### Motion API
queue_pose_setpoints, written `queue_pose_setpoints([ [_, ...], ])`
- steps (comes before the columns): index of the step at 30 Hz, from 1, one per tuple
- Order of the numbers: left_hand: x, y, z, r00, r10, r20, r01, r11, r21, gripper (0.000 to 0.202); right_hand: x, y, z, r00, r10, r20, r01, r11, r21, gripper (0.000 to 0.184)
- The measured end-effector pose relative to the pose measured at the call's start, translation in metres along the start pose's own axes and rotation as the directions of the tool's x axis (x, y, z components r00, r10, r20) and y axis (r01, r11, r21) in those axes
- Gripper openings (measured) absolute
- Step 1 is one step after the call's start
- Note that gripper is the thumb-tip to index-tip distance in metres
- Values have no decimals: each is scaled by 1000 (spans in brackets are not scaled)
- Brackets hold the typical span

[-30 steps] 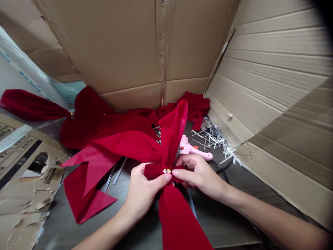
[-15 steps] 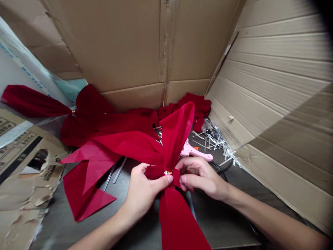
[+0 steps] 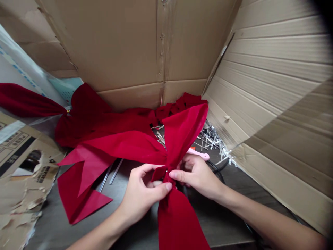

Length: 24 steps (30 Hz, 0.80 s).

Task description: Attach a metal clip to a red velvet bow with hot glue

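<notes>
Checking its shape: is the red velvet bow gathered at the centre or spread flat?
Gathered: the red velvet bow narrows to a tight pinch between the left hand and right hand.

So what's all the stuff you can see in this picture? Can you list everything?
red velvet bow: one, bright red, in the middle, held in both hands
second red velvet bow: one, darker red, behind it on the left
red ribbon pile: one, red, at the back
glue gun: one, pink, mostly behind the bow
power cord: one, black, beside the right hand
glue sticks: two, clear, left of the hands
silver strips: many, silver, back right
cardboard box: one, brown, around the back and right
torn cardboard: one piece, brown, front left
table: one, dark brown, underneath
left hand: one, pinching the bow
right hand: one, pinching the bow
</notes>
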State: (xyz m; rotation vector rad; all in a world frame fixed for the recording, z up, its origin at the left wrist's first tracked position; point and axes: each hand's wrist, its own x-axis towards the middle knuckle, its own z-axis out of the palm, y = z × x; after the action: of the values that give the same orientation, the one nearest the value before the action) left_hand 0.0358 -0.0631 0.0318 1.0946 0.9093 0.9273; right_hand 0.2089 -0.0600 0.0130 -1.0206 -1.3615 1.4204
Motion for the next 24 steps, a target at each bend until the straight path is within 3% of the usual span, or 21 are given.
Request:
queue_pose_setpoints([
  [6, 3, 1, 3, 996, 76, -43, -67, 982, 176, 20, 3, 0, 0, 999, 48, 0, -48, 995, 87, 24],
  [11, 3, -3, -2, 984, 163, 65, -175, 927, 331, 12, 2, 1, 1, 983, 174, 58, -183, 954, 239, 25],
  [15, 3, -5, -1, 969, 243, 36, -236, 880, 411, 11, 2, 6, 1, 968, 237, 89, -253, 914, 317, 26],
  [21, 4, -7, 7, 997, 73, 27, -76, 988, 132, 19, 1, 10, 5, 970, 232, 70, -239, 876, 419, 24],
  [24, 4, -6, 6, 998, 56, 13, -57, 993, 107, 22, -1, 9, 6, 962, 256, 92, -269, 854, 444, 24],
])
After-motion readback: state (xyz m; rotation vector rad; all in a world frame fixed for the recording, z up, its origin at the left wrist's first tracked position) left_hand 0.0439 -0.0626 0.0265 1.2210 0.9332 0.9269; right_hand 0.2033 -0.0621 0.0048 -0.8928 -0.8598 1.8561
